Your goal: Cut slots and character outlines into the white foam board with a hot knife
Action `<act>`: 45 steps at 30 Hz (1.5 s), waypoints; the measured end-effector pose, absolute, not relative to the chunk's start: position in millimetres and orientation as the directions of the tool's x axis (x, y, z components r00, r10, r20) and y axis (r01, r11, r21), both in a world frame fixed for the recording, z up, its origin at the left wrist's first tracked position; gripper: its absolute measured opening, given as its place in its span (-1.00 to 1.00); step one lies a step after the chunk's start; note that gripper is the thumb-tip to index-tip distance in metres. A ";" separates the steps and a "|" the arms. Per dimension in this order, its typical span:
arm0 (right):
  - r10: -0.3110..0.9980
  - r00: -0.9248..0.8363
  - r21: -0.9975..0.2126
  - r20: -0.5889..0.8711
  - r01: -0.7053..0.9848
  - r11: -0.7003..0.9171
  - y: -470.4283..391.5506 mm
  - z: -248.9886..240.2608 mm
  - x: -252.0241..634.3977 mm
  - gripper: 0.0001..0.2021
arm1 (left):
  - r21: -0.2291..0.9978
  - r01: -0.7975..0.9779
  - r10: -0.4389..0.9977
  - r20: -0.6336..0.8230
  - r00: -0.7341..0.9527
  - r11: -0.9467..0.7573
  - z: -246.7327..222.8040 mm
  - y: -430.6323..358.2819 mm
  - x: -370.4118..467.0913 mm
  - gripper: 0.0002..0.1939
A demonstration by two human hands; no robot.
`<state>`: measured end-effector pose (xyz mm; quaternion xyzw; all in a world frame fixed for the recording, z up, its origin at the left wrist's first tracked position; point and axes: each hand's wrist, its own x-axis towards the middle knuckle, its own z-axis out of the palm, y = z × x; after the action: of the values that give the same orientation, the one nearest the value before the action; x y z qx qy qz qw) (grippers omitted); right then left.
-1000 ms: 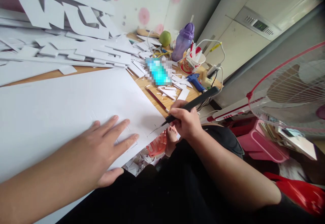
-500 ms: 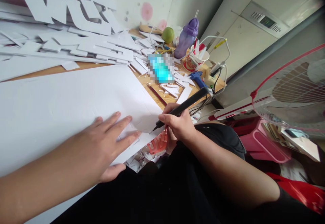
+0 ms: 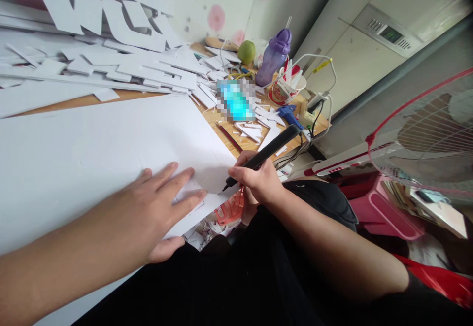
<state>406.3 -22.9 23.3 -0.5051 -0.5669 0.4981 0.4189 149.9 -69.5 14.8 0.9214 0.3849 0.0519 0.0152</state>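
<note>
1. Two bare hands are at a white board [image 3: 92, 158], which lies flat on the wooden desk [image 3: 211, 115] and hides the desk's near edge.
2. Left hand [image 3: 162, 212]: palm down on the board, fingers spread apart, thumb by the board's near edge.
3. Right hand [image 3: 260, 178]: fingers closed around a black pen-shaped tool [image 3: 273, 146], held tilted. Its thin tip points down at the board, close to the near edge and the right corner; whether it pierces the surface, I cannot tell.
4. Just beyond the board's right edge lies a dark red pencil [image 3: 229, 138], with white offcuts [image 3: 268, 139] and a pixelated blue rectangle [image 3: 236, 102] near it.
5. Toward the desk's right corner lies a blue glue gun [image 3: 290, 115].
6. Along the desk's back edge stand a printed paper cup [image 3: 283, 93] and a purple straw bottle [image 3: 271, 62], with a round green fruit [image 3: 246, 51] beside the bottle.
7. Farther left, cut white pieces [image 3: 125, 65] are heaped along that same back edge.
</note>
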 end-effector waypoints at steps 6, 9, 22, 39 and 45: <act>0.994 -0.107 -0.993 -0.036 0.119 -0.023 -19.8 22.7 408.9 -0.73 | 0.101 0.710 0.715 0.026 0.698 -0.697 23.4 -68.1 150.8 -0.24; 0.995 -0.082 -0.995 -0.049 0.095 -0.041 -17.9 21.0 412.0 -0.72 | 0.082 0.707 0.712 0.075 0.698 -0.702 14.0 -67.7 148.9 -0.21; 0.999 0.001 -0.995 -0.042 0.087 -0.042 -7.8 23.4 425.8 -0.77 | 0.071 0.709 0.712 0.113 0.693 -0.702 4.9 -68.5 145.6 -0.20; 0.997 -0.059 -0.998 -0.056 0.045 -0.054 -23.1 21.1 405.2 -0.71 | 0.037 0.705 0.706 0.048 0.707 -0.708 23.5 -70.5 153.2 -0.30; 0.995 -0.085 -0.996 -0.044 0.081 -0.037 -23.7 21.3 406.1 -0.70 | 0.032 0.697 0.696 -0.021 0.717 -0.717 22.2 -65.0 155.3 -0.24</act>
<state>406.1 -23.7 21.3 -0.5075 -0.5304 0.5110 0.4472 155.3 -65.0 22.2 0.9265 0.3758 -0.0037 0.0189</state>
